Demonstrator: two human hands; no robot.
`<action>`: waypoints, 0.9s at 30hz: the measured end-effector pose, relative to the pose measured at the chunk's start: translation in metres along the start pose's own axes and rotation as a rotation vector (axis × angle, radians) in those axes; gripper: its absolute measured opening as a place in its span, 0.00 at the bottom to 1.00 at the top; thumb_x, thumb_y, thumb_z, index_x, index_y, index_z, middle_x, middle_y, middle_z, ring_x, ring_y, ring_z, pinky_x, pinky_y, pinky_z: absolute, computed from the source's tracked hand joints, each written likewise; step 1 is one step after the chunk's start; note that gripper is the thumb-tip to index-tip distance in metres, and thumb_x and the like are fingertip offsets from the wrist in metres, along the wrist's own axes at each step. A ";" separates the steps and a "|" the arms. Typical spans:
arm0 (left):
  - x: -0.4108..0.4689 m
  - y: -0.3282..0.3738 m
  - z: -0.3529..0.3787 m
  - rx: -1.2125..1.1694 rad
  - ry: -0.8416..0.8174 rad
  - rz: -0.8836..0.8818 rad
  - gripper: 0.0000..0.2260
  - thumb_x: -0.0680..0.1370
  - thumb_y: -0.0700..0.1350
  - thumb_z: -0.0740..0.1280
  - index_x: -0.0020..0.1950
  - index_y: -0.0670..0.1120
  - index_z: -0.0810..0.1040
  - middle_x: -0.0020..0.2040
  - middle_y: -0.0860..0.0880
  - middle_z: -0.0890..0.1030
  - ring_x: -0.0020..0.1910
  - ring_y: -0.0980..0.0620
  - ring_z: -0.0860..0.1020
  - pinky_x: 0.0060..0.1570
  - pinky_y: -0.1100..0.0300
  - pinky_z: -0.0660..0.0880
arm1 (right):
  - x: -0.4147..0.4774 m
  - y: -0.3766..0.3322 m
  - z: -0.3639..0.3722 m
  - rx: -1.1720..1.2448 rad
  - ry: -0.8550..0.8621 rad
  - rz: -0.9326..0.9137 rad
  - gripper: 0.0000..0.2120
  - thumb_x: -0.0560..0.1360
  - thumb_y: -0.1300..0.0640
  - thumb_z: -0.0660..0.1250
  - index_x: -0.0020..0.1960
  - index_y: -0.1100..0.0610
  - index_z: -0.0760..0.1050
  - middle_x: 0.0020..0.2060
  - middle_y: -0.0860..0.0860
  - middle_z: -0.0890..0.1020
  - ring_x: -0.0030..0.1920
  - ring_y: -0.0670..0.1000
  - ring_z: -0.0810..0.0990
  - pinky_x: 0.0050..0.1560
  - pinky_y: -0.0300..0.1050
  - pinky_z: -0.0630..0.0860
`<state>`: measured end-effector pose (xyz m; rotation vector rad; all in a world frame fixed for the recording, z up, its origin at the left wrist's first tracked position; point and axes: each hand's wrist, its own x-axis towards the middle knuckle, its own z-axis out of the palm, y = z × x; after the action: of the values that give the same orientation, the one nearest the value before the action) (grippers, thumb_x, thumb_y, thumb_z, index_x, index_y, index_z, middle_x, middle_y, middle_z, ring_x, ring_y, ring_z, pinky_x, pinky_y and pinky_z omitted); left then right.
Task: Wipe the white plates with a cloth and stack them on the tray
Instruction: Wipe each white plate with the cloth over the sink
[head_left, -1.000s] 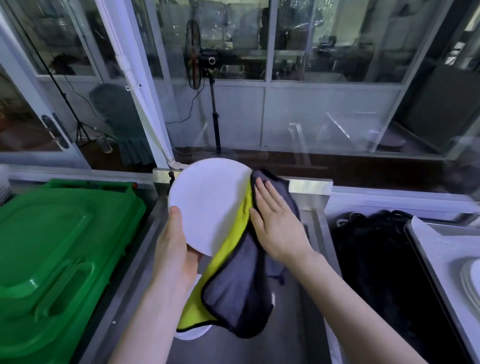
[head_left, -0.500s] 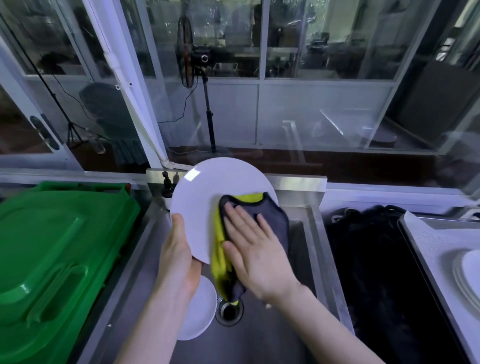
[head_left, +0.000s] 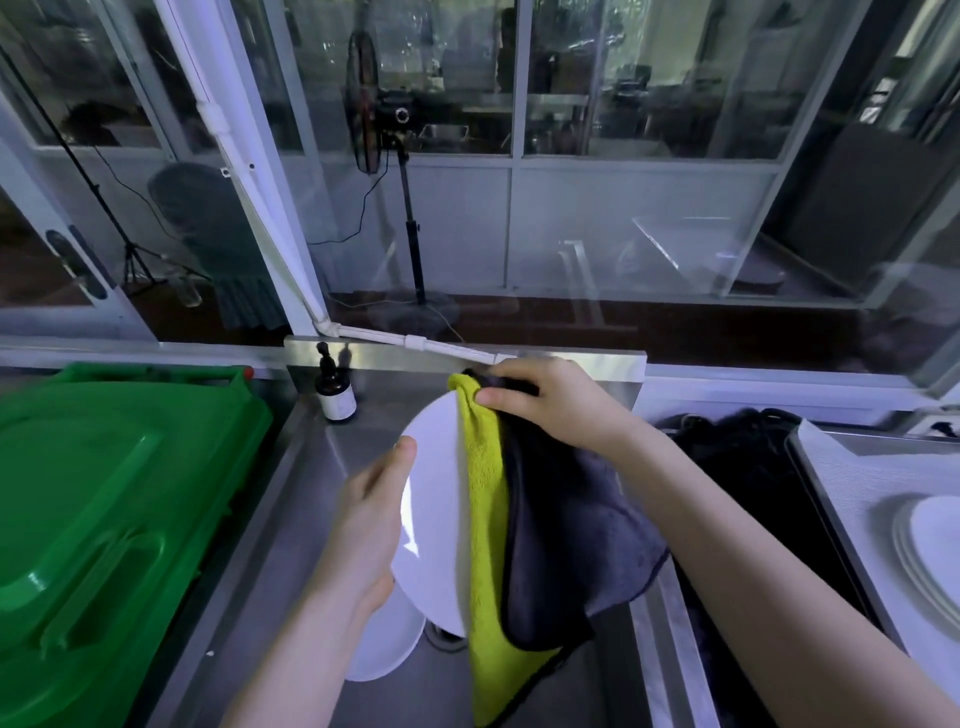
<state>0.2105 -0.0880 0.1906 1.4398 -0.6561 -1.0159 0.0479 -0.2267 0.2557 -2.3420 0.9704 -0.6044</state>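
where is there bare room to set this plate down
Bare tray surface lies between its left rim and the stacked plates. The sink floor between the green bin and second plate is free too. Crowded: mid-sink, under the held plate and cloth.

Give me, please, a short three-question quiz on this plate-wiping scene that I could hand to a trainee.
1. True or false: the left hand holds the white plate by its edge above the steel sink.
2. Which hand grips the yellow-and-grey cloth draped over that plate? A) left hand B) right hand C) neither
3. Fill in the blank: the lidded bin to the left of the sink is ____ in colour.

Key: 1 true; 2 B; 3 green.
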 end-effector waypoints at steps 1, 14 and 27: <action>0.001 -0.001 -0.003 -0.022 0.036 -0.012 0.16 0.81 0.58 0.65 0.36 0.57 0.83 0.35 0.61 0.83 0.34 0.62 0.80 0.38 0.61 0.71 | -0.005 0.007 -0.001 0.109 -0.002 0.018 0.07 0.76 0.49 0.71 0.52 0.49 0.81 0.47 0.44 0.83 0.51 0.45 0.79 0.55 0.40 0.72; 0.005 -0.007 -0.015 -0.032 0.112 -0.014 0.16 0.82 0.60 0.61 0.39 0.64 0.85 0.41 0.60 0.86 0.44 0.55 0.83 0.44 0.55 0.76 | -0.056 0.018 0.031 1.017 0.152 0.421 0.25 0.62 0.60 0.80 0.57 0.63 0.79 0.47 0.54 0.87 0.47 0.53 0.86 0.42 0.42 0.81; 0.018 0.021 -0.017 0.016 0.109 0.131 0.20 0.67 0.68 0.66 0.41 0.53 0.83 0.39 0.57 0.85 0.36 0.56 0.81 0.37 0.57 0.77 | -0.027 0.006 -0.001 0.895 -0.004 0.200 0.11 0.64 0.54 0.79 0.46 0.52 0.84 0.45 0.49 0.87 0.45 0.46 0.85 0.44 0.37 0.78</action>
<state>0.2372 -0.0986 0.2057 1.4361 -0.6709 -0.8266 0.0267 -0.2107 0.2470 -1.4374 0.7057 -0.7509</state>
